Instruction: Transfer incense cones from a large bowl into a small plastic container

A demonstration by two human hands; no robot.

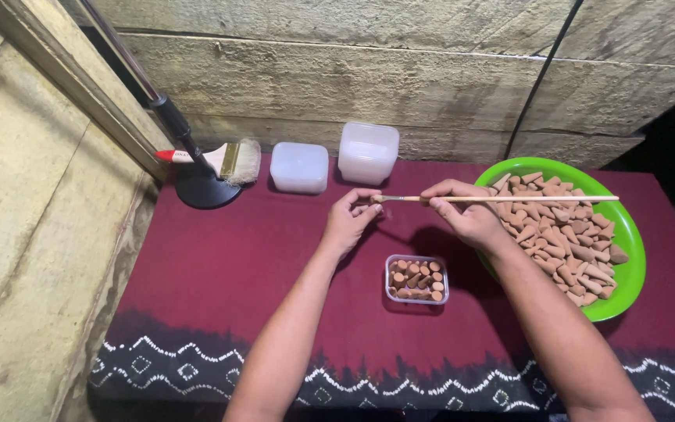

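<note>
My right hand (466, 215) grips a thin wooden-handled brush (509, 198) held level above the table, its long handle pointing right over the green plate. My left hand (351, 216) pinches the brush's tip between thumb and fingers. Below both hands a small clear square container (416, 279) stands on the maroon cloth, filled with brown incense cones set upright. A round green plate (626, 266) at the right carries a heap of several loose brown cones (564, 234).
A stack of clear square containers (368, 152) and a single clear lid or container (299, 166) sit at the back. A wide paintbrush with a red-white handle (220, 159) rests on a black stand base (205, 190). Wooden walls close the left and back.
</note>
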